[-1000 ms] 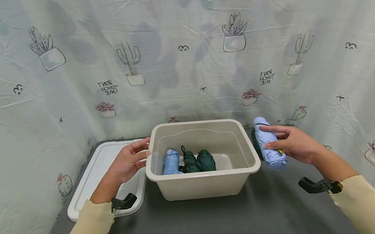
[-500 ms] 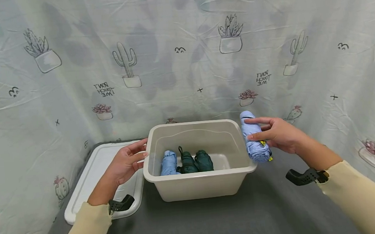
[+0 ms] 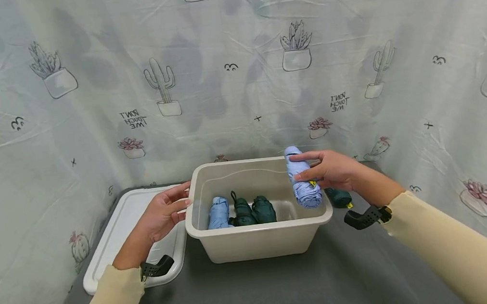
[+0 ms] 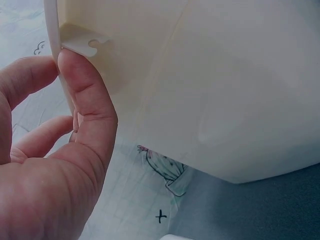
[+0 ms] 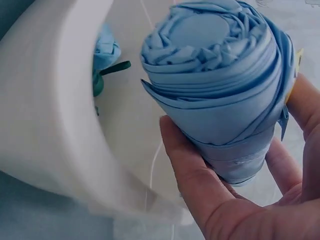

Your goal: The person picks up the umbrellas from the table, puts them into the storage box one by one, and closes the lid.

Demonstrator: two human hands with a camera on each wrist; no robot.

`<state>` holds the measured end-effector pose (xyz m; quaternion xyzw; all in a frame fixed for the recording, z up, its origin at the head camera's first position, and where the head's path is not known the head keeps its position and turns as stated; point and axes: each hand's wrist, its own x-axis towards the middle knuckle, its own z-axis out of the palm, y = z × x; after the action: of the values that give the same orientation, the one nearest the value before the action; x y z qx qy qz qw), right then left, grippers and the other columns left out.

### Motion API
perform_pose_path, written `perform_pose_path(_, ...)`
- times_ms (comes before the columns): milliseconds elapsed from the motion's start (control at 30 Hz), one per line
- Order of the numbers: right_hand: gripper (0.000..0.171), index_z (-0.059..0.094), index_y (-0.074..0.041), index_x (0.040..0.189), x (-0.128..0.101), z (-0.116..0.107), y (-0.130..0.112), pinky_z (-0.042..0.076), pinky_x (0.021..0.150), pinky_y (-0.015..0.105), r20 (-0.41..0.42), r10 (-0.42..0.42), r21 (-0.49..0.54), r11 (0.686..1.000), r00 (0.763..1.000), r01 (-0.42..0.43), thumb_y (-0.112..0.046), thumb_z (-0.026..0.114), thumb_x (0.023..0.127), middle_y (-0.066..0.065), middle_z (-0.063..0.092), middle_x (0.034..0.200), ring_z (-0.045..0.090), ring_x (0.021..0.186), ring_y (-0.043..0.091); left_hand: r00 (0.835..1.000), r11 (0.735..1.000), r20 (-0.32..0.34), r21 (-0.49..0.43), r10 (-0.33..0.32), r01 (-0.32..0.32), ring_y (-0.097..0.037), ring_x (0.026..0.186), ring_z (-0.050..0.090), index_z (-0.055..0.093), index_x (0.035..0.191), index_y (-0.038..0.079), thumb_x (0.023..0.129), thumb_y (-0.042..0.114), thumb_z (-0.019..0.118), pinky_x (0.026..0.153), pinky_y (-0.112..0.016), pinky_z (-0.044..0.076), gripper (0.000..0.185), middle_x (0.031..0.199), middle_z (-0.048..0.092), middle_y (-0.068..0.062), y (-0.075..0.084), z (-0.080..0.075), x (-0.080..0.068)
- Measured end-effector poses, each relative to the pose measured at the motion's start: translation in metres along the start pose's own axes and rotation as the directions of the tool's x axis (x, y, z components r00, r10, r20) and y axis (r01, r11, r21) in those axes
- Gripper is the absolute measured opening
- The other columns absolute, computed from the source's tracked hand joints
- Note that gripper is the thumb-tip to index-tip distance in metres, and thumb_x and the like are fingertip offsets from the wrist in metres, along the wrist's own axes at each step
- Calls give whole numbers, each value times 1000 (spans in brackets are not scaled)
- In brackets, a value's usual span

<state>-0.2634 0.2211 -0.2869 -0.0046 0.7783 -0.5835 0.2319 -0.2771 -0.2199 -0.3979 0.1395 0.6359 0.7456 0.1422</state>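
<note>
Head view: the right hand [image 3: 329, 171] grips a folded light-blue umbrella [image 3: 302, 178] and holds it above the right rim of the beige plastic bin [image 3: 260, 240]. Inside the bin lie another light-blue umbrella [image 3: 219, 213] and two dark green umbrellas [image 3: 253, 210], side by side. One more dark green umbrella [image 3: 339, 197] lies on the grey table [image 3: 264, 290] just right of the bin. The left hand [image 3: 162, 214] rests on the bin's left rim, beside a white lid [image 3: 122, 230].

Left wrist view: the left hand's [image 4: 55, 165] thumb presses against the bin's [image 4: 210, 85] rim – fingers loosely spread behind it.

Right wrist view: the right hand's [image 5: 260, 200] fingers curl round the rolled light-blue umbrella [image 5: 225, 85], its end facing the camera, just above the bin's rim [image 5: 50, 120]
</note>
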Motion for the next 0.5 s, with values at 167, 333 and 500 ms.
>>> perform_pose_path(167,73,45,-21,156,20,13,-5,59,96,45,38,51,11,999,998,-52,-11,77,92,24,42,147,61,116,34,1000,1000,-17,9,-4,4,-13,102,71,33,159,1,101,7,64,85,-33,63,66,118,62,-3,-1,-2,-2)
perform_pose_path(333,70,49,-20,153,35,23,-5,59,96,48,73,108,-20,994,991,-107,-8,78,91,23,46,144,65,112,35,1000,1000,-6,12,6,-6,-13,103,71,33,159,0,101,7,64,86,-34,63,66,119,62,-5,0,-1,-2)
perform_pose_path(500,70,51,-18,153,45,29,-3,60,94,47,137,170,-27,985,976,-168,-2,77,90,22,52,137,67,110,33,1000,1000,2,7,1,-1,-13,103,71,33,159,1,101,7,64,85,-34,63,66,119,62,-5,-1,1,0)
